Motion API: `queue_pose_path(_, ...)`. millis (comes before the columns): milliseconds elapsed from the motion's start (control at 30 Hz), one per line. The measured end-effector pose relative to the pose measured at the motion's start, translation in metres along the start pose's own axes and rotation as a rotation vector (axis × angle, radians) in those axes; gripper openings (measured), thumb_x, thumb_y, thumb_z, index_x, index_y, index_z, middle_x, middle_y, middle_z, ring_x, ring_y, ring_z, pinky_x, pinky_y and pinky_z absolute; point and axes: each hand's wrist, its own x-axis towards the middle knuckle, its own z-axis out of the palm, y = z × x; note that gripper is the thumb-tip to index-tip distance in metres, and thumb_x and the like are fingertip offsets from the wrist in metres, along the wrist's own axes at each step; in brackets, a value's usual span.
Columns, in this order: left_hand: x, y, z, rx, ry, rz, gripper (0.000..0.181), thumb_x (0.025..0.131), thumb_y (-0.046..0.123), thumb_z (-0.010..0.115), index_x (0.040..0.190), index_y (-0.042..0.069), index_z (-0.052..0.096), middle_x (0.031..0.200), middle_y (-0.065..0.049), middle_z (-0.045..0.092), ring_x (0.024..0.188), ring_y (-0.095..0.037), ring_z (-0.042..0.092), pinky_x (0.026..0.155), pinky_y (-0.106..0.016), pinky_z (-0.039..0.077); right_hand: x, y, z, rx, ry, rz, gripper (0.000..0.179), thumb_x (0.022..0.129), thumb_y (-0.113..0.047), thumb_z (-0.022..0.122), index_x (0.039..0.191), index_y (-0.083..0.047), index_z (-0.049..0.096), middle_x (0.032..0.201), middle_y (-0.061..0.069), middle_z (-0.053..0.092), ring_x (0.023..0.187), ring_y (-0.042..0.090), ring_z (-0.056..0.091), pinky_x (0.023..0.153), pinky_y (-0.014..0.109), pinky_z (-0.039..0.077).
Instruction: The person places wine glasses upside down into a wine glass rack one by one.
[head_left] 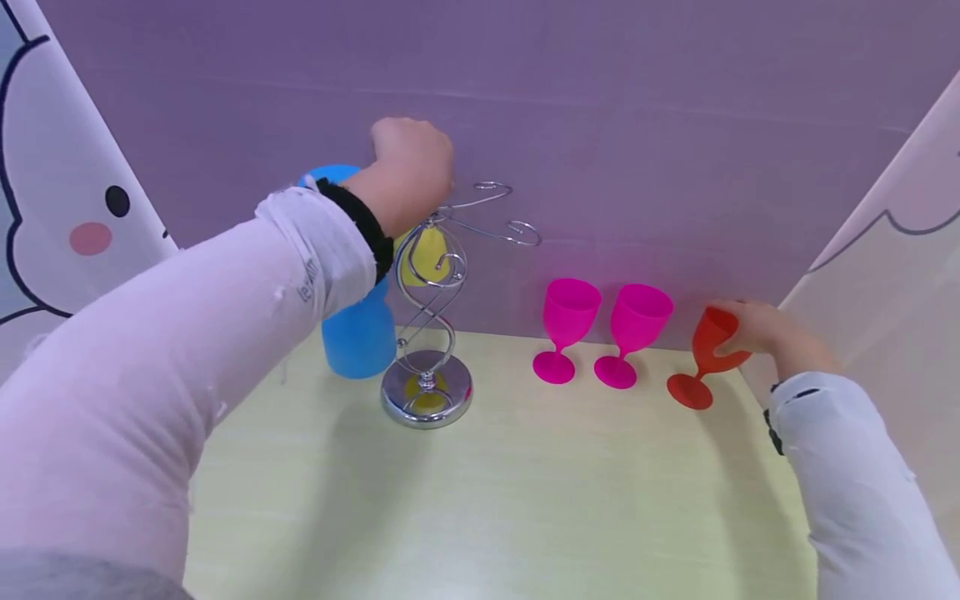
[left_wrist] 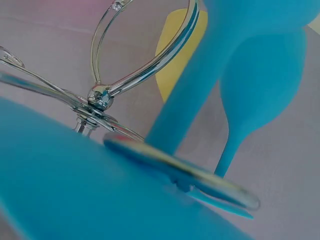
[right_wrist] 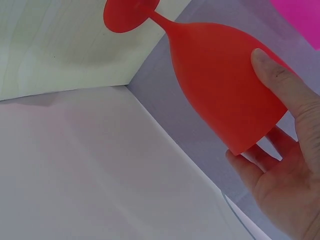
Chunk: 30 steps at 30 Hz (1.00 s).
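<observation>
In the head view my left hand (head_left: 412,162) is over the top of a silver wire stand (head_left: 427,408), its fingers bent and mostly hidden from view; I cannot tell what they hold. Blue goblets (head_left: 360,337) hang upside down at the stand's left, partly behind my wrist. The left wrist view shows a blue stem (left_wrist: 187,95) meeting a wire hook, and no fingers. A yellow goblet (head_left: 427,254) shows behind the stand. My right hand (head_left: 757,329) grips a red goblet (right_wrist: 220,75) by its bowl, thumb on the side and fingertips at the rim.
Two pink goblets (head_left: 572,310) (head_left: 637,317) stand upright near the back wall, between the stand and the red goblet. A purple wall (head_left: 675,125) closes the back of the pale table (head_left: 525,492). Bare wire arms (head_left: 495,229) stick out to the stand's right.
</observation>
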Motion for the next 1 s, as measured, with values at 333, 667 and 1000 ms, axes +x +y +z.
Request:
queue_pose_path(333,0.001,0.0,0.004,-0.02,-0.009,0.011,0.028,0.096,0.031,0.042,0.087,0.008,0.056,0.073,-0.002,0.037,0.078,-0.02,0.05,0.07,-0.031,0.045,-0.003,0.0,0.002,0.007,-0.003,0.003,0.098,0.059,-0.016,0.083,0.141,-0.013,0.03,0.129,0.03,0.027,0.11,0.053,0.025,0.068,0.05,0.053)
queue_pose_path(667,0.002,-0.003,0.006,-0.038,0.005,0.031,0.031,0.096,0.031,0.042,0.1,0.005,0.058,0.083,-0.005,0.047,0.085,-0.024,0.05,0.081,-0.036,0.047,-0.003,-0.002,0.002,-0.01,-0.009,-0.005,0.097,0.06,-0.015,0.083,0.141,-0.012,0.029,0.129,0.029,0.026,0.111,0.053,0.025,0.068,0.05,0.053)
queue_pose_path(1000,0.004,-0.011,0.007,-0.085,-0.009,0.061,0.036,0.096,0.032,0.041,0.111,0.003,0.055,0.092,-0.009,0.052,0.088,-0.026,0.05,0.082,-0.04,0.048,-0.001,-0.006,0.003,-0.017,-0.019,-0.004,0.095,0.062,-0.013,0.081,0.141,-0.012,0.028,0.128,0.03,0.027,0.11,0.053,0.026,0.068,0.05,0.053)
